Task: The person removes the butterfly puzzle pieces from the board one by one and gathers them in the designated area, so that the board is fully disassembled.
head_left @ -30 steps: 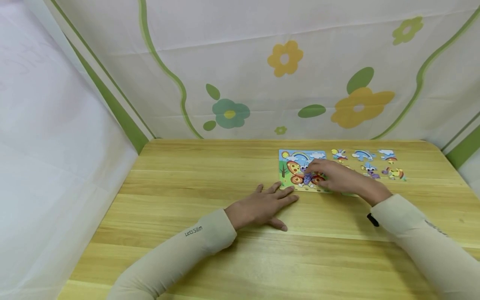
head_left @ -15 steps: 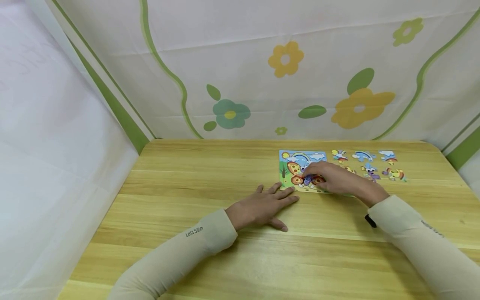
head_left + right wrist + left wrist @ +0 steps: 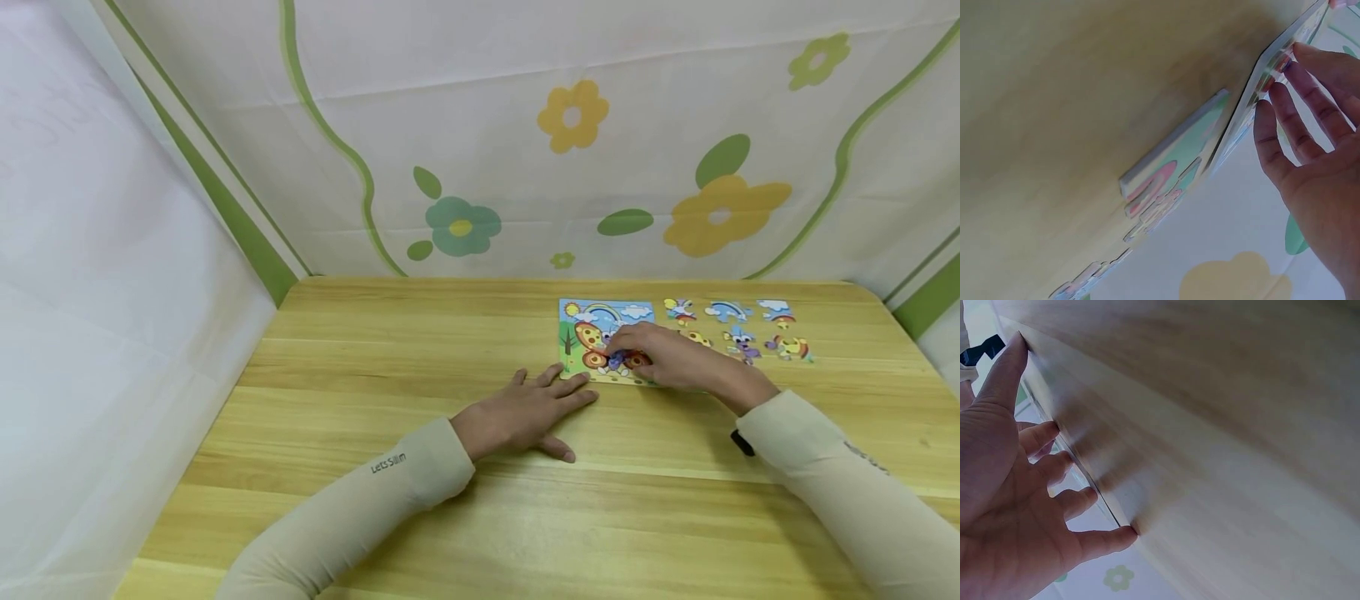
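Note:
A butterfly picture puzzle board (image 3: 567, 354) lies flat near the table's far side. My right hand (image 3: 671, 357) is over its right half, with thumb and fingertips bent around a small purple puzzle piece (image 3: 617, 360) on the butterfly's body. In the right wrist view, the fingertips of the right hand (image 3: 1322, 134) meet the board's surface (image 3: 1266, 62); the piece is mostly hidden there. My left hand (image 3: 525, 414) lies with fingers spread, some fingertips at the board's lower left edge. The left wrist view shows the left hand (image 3: 1035, 500) with its fingertips on the tabletop.
Several loose puzzle pieces lie in rows right of the board, among them a rainbow piece (image 3: 727, 312), a purple-faced piece (image 3: 741, 343) and a yellow-red piece (image 3: 792, 347). A green-and-pink piece (image 3: 1175, 153) sits beside the board. A flowered cloth (image 3: 487, 142) hangs behind the wooden table (image 3: 390, 333).
My right hand has shifted very slightly left and down over the butterfly, its fingertips staying at the purple piece. The left hand has stayed still.

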Motion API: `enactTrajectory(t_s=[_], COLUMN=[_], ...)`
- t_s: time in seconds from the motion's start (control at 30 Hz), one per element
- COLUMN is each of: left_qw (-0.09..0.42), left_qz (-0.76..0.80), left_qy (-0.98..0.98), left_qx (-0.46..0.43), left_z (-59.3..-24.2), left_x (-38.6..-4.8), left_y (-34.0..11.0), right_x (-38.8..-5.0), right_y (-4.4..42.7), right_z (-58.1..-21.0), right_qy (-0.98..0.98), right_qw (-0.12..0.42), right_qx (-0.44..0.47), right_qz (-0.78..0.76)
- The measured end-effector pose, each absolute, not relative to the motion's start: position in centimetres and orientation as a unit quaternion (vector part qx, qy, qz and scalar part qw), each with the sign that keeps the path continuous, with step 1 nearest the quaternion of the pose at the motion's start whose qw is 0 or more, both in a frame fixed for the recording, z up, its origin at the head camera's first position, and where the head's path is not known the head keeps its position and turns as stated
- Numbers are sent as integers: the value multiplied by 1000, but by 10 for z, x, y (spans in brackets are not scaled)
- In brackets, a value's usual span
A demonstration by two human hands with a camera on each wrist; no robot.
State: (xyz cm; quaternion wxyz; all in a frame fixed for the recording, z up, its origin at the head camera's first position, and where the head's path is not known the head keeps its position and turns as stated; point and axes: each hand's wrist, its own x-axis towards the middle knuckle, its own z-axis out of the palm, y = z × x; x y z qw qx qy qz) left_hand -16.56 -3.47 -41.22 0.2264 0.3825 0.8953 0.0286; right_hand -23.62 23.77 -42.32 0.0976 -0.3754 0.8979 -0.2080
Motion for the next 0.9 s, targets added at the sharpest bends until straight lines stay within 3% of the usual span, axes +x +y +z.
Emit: enactTrajectory(t_s=[0.9], left_qw=[231], left_qz=[31], left_qy=[896], left_qx=[377], left_z=[-414], left_x=[-167], left_y=[-34], right_x=[-239], right_y=[230], right_z=[-419], right_qy=[894], right_qw=[93], right_qx=[-393], right_qz=[-195])
